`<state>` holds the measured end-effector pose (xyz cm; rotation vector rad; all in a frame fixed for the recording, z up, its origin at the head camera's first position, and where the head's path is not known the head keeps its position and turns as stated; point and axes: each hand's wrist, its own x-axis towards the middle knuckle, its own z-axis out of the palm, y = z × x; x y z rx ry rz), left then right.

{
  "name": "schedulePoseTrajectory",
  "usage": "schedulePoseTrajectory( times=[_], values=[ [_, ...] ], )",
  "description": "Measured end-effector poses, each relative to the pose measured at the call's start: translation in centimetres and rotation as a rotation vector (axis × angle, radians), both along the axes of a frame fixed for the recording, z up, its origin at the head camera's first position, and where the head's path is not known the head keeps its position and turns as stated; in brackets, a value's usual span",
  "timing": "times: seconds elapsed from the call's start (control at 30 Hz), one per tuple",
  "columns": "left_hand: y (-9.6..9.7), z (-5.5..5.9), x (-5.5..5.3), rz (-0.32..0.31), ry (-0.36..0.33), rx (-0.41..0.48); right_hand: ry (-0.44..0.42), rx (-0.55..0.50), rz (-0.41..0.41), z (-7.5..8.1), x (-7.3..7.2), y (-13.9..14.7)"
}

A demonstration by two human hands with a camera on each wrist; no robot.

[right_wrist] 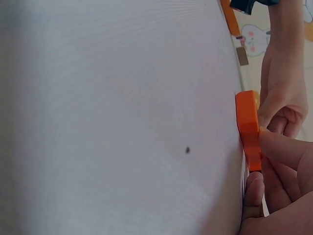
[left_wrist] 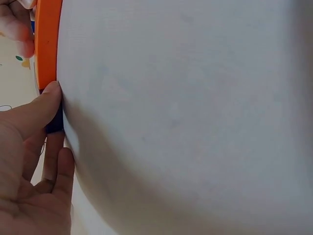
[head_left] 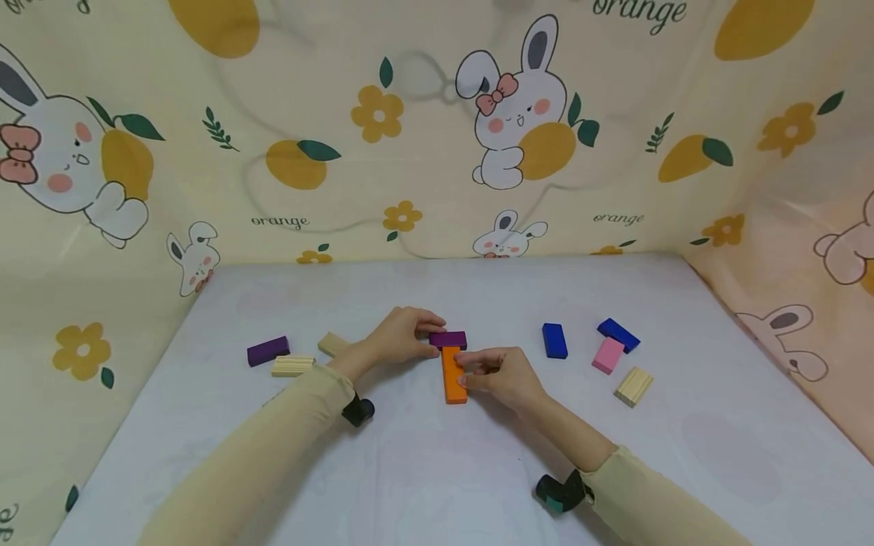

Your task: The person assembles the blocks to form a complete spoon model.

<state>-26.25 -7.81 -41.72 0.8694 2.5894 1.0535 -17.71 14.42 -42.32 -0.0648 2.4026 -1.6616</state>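
A purple block (head_left: 448, 340) lies crosswise at the far end of a long orange block (head_left: 454, 377), the two forming a T shape. My left hand (head_left: 404, 334) holds the purple block by its left part; in the left wrist view my thumb lies against this dark block (left_wrist: 55, 120), by the end of the orange one (left_wrist: 47, 44). From the right, my right hand (head_left: 508, 377) holds the orange block with thumb and fingertips. In the right wrist view, fingers touch the side and near end of the orange block (right_wrist: 248, 117).
On the left lie another purple block (head_left: 268, 351) and two plain wooden blocks, one ridged (head_left: 293, 366), one partly behind my left wrist (head_left: 332, 344). To the right are two blue blocks (head_left: 555, 340) (head_left: 619, 335), a pink block (head_left: 608, 355) and a ridged wooden block (head_left: 634, 387).
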Motion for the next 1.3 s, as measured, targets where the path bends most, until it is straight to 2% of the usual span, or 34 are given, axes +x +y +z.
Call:
schedulePoseTrajectory(
  times=[0.37, 0.57, 0.73, 0.87, 1.0, 1.13, 1.3],
  values=[
    [0.1, 0.2, 0.5, 0.036, -0.038, -0.008, -0.006, -0.003, 0.01, -0.1, 0.0, 0.0],
    [-0.1, 0.1, 0.6, 0.024, -0.042, 0.006, -0.014, -0.01, 0.006, -0.2, 0.1, -0.1],
    [-0.3, 0.5, 1.0, 0.014, -0.044, 0.02, -0.006, -0.005, -0.003, -0.2, 0.1, -0.1],
    [-0.3, 1.2, 1.8, 0.04, -0.004, 0.05, 0.001, 0.001, -0.006, -0.1, 0.2, -0.1],
    [-0.1, 1.6, 3.3, 0.093, 0.028, 0.133, 0.007, -0.002, -0.004, -0.1, 0.2, 0.1],
    [0.2, 1.2, 4.5, 0.119, 0.038, 0.204, 0.017, -0.009, 0.003, -0.1, 0.2, 0.2],
    [0.6, 0.4, 5.1, 0.111, 0.045, 0.23, 0.019, -0.012, 0.005, -0.1, 0.2, 0.1]
  ],
)
